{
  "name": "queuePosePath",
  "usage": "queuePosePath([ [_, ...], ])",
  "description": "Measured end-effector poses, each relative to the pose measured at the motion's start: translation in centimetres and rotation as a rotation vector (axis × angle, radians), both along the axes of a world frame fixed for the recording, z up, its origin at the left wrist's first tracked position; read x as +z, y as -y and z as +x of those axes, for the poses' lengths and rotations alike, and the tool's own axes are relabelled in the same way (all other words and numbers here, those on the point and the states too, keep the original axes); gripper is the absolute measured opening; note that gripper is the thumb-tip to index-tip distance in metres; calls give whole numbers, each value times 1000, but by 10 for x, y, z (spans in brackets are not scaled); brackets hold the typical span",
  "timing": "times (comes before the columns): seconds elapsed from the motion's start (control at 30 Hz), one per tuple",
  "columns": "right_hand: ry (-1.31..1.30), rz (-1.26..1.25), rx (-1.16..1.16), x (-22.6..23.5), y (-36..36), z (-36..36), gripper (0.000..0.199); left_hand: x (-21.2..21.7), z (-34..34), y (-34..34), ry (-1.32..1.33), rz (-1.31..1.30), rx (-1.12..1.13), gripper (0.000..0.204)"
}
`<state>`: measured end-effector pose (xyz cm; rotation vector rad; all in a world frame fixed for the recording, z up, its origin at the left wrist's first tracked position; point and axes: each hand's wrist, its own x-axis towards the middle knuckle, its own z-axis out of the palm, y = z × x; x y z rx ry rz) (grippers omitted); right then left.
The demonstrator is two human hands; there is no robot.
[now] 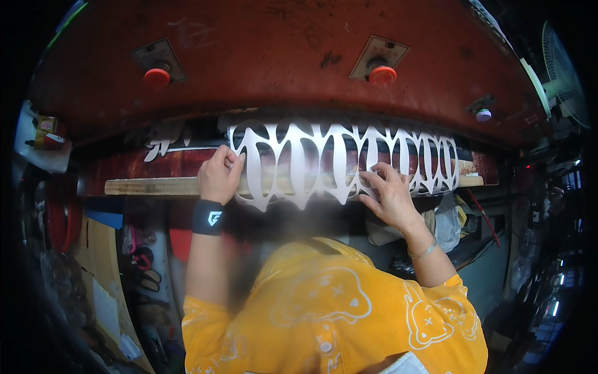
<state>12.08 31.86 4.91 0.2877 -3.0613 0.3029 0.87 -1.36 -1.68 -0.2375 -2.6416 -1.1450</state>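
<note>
A white sheet (298,168) with rows of large leaf-shaped holes cut through it lies over the machine's bed and hangs past its front edge. My left hand (218,177) pinches the sheet's left edge between thumb and fingers; a dark band is round that wrist. Toward the sheet's right half, my right hand (391,198) has its fingers bent round one of the white strips near the front edge, thumb below. The tips of those fingers partly hide what they grip. A bracelet circles the right wrist.
A big red machine body (268,56) with two red push buttons (157,77) rises ahead. A wooden strip (149,186) runs along the bed's front. White scraps (163,142) lie at the left of the bed. A fan (564,81) stands far right; bags (447,224) hang below.
</note>
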Motion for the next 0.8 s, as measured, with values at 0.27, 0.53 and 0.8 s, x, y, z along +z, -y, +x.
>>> queuePosePath([
  [0.27, 74, 40, -20, 6, 3, 3, 59, 6, 1, -2, 123, -60, 54, 26],
  [0.53, 529, -273, -104, 64, -8, -92, 46, 16, 2, -3, 135, -5, -4, 23],
  [0.8, -9, -416, -52, 2, 108, -248, 80, 19, 0, -5, 369, 64, 13, 20],
])
